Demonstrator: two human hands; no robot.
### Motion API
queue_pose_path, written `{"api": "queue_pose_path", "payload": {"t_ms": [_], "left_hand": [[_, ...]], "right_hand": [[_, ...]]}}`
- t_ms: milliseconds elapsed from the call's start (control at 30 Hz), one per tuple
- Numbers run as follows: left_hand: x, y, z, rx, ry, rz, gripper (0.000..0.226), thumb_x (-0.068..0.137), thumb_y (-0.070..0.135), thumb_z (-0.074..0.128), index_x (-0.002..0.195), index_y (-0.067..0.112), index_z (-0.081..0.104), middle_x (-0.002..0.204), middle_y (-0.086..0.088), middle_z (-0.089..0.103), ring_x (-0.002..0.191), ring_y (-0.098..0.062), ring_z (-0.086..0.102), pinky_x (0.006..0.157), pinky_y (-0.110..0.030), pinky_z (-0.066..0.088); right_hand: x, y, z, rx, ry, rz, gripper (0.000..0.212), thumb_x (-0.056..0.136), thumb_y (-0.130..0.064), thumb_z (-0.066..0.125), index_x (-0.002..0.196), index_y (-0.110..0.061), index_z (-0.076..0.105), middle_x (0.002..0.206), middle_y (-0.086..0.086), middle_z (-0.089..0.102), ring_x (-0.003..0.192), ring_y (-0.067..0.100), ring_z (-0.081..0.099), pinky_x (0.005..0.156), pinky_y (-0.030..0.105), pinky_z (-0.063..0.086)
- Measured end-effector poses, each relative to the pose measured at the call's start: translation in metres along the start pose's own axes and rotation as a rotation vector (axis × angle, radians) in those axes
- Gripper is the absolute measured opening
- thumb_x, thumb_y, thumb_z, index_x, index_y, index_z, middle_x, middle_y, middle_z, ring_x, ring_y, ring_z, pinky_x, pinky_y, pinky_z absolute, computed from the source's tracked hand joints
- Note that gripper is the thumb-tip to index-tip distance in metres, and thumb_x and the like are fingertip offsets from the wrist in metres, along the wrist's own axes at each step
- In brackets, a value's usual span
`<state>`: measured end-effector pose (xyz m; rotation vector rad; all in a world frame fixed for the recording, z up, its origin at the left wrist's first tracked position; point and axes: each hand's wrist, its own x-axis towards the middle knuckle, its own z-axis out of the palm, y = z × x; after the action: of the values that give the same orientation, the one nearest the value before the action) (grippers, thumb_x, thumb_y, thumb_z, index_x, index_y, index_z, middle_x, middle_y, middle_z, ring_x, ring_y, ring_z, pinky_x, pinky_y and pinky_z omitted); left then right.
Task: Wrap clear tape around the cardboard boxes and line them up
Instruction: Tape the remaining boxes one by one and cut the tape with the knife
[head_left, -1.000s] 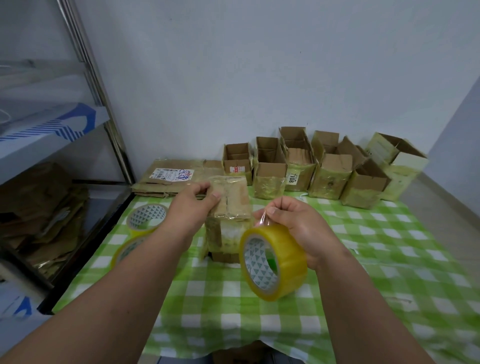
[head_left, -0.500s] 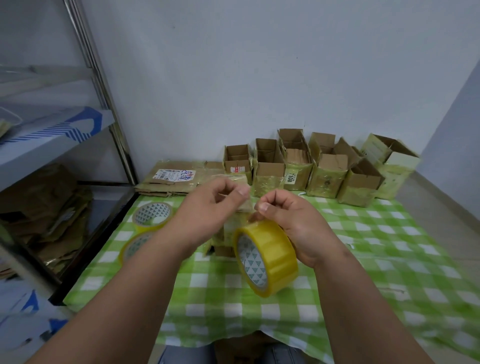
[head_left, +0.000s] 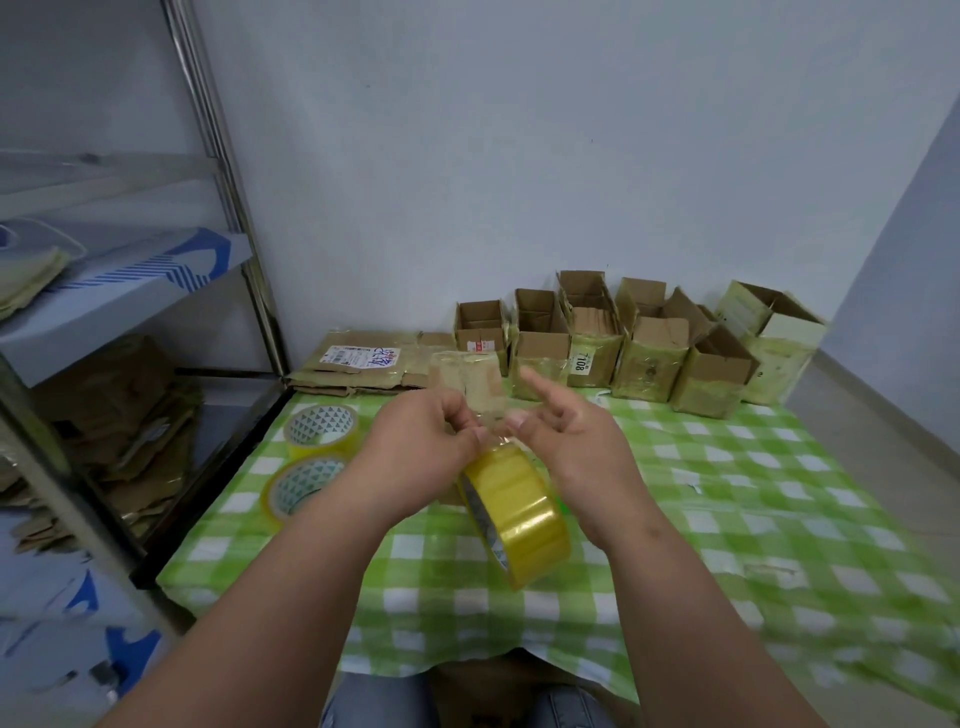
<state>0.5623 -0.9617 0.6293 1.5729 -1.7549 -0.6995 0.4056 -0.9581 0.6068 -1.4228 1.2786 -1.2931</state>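
A: Tape roll (head_left: 514, 512)?
B: Hanging below both hands, strip pinched between left hand (head_left: 415, 447) and right hand (head_left: 566, 447).
A: Box?
B: Taped cardboard box (head_left: 467, 379) just beyond the fingers, upright, nearer the left.

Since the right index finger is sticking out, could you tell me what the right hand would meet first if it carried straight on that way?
Probably the small taped box just beyond the right hand; depth is unclear.

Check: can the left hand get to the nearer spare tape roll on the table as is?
Probably not yet. The path to the spare roll looks clear, lying just left of the forearm, but the left hand is pinching the tape strip pulled from the held roll.
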Motion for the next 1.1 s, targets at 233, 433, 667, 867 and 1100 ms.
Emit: {"api": "queue_pose_path", "payload": {"t_ms": [233,433,667,867,1100], "left_hand": [[-0.004,-0.020,-0.002,-0.236,0.210,-0.113,0.022,0.085,0.026,0.074,0.067,0.022,0.063,0.076,-0.004,0.070,0.079,-0.029,0.069,0.076,-0.051,0.059],[-0.006,-0.026,-0.003,-0.484,0.199,-0.166,0.025,0.091,0.016,0.068,0.067,0.012,0.062,0.069,-0.005,0.064,0.074,-0.023,0.063,0.072,-0.044,0.062],[-0.008,-0.024,-0.004,-0.644,0.176,-0.210,0.021,0.094,0.009,0.063,0.074,0.004,0.061,0.066,-0.002,0.060,0.062,-0.009,0.062,0.059,-0.030,0.057],[-0.003,-0.028,-0.010,-0.706,0.247,-0.221,0.024,0.094,0.006,0.063,0.071,0.006,0.057,0.073,-0.006,0.061,0.061,-0.012,0.059,0.063,-0.032,0.058],[0.007,-0.034,-0.018,-0.718,0.231,-0.254,0.022,0.092,0.004,0.064,0.071,0.005,0.058,0.083,-0.009,0.064,0.062,-0.017,0.056,0.067,-0.035,0.059]], "right_hand": [[-0.018,0.013,-0.013,0.087,-0.188,0.068,0.031,0.073,-0.047,0.070,0.086,-0.019,0.068,0.081,-0.006,0.067,0.079,0.009,0.062,0.075,0.024,0.042],[-0.023,0.025,-0.021,0.173,-0.300,0.047,0.033,0.066,-0.044,0.071,0.075,-0.013,0.066,0.073,0.002,0.061,0.072,0.012,0.054,0.077,0.030,0.040],[-0.012,0.013,-0.034,0.118,-0.317,-0.059,0.049,0.071,-0.046,0.067,0.080,0.001,0.060,0.075,0.011,0.052,0.075,0.018,0.046,0.074,0.034,0.035],[-0.001,0.010,-0.046,-0.005,-0.246,-0.049,0.032,0.075,-0.044,0.069,0.070,-0.012,0.062,0.066,0.002,0.055,0.065,0.013,0.048,0.064,0.028,0.037],[0.006,0.018,-0.058,0.243,-0.278,0.048,0.020,0.080,-0.028,0.062,0.066,-0.015,0.069,0.064,0.003,0.058,0.062,0.014,0.053,0.064,0.027,0.042]]}}
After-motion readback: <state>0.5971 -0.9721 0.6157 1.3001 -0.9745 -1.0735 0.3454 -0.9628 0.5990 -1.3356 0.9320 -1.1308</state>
